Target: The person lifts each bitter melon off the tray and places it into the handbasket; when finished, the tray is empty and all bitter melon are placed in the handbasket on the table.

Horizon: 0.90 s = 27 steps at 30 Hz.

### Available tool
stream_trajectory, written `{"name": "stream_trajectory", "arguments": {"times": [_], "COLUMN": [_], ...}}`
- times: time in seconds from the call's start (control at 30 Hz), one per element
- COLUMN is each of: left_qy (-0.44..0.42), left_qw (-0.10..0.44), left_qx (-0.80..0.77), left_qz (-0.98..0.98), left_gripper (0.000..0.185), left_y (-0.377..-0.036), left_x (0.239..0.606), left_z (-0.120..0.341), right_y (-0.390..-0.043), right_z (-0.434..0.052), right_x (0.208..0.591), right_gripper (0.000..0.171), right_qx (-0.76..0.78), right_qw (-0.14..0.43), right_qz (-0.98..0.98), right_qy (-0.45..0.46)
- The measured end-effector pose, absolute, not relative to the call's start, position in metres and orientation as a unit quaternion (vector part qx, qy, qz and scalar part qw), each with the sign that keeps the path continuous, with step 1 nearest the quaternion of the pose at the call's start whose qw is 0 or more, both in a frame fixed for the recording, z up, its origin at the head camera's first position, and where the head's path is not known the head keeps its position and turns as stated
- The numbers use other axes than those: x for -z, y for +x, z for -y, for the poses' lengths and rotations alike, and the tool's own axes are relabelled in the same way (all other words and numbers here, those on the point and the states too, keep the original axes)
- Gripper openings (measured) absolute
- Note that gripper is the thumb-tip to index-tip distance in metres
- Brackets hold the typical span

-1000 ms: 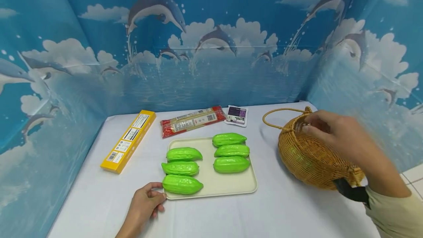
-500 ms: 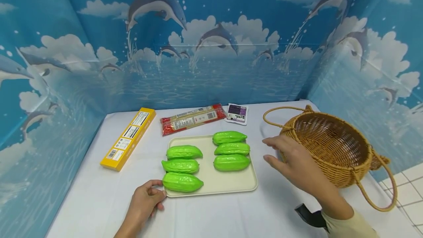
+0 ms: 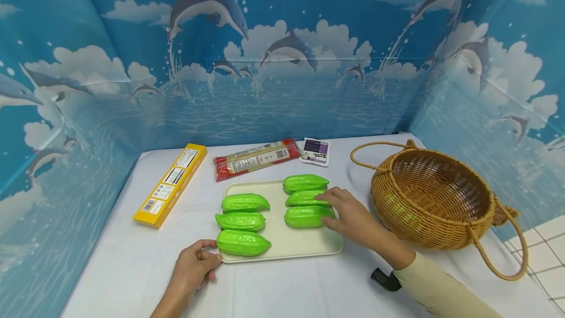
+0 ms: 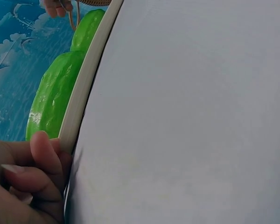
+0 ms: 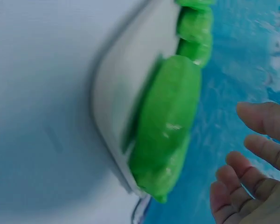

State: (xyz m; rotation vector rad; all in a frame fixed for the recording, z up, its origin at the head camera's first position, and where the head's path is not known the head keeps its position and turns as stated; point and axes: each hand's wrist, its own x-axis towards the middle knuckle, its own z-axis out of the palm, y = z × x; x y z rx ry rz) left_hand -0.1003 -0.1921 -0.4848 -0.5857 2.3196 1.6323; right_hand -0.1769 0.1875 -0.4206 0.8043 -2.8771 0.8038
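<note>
White table (image 3: 132,269): one tray (image 3: 304,251), six green gourds (image 3: 240,222), one basket (image 3: 434,200).

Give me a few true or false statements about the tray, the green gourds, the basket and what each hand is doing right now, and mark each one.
1. Six green gourds lie on the tray. True.
2. The left hand rests at the tray's near left corner. True.
3. The basket holds several gourds. False: from the head view its inside looks empty; all the gourds are on the tray.
4. The right hand grips the basket handle. False: it is at the right-hand column of gourds, fingers spread, nothing in its grip.
5. A yellow box lies left of the tray. True.
</note>
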Motion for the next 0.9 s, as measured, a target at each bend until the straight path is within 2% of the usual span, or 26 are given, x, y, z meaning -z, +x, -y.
{"name": "stream_trajectory", "arguments": {"times": [0.13,0.33,0.9], "left_qy": [-0.2,-0.198,-0.197], "left_qw": [0.124,0.12,0.118], "left_qx": [-0.563,-0.565,-0.571], "left_qz": [-0.792,-0.792,-0.788], "left_gripper": [0.038,0.038,0.038], "left_y": [-0.1,-0.101,-0.101], "left_x": [0.485,0.485,0.483], "left_z": [0.193,0.194,0.194], "right_y": [-0.18,-0.183,-0.185], "right_z": [-0.177,-0.167,-0.159], "right_x": [0.434,0.443,0.45], "right_gripper": [0.051,0.052,0.048], "right_qx": [-0.233,-0.185,-0.125], "right_qw": [0.021,0.049,0.071], "right_qz": [0.934,0.934,0.932], "right_qy": [0.272,0.303,0.334]}}
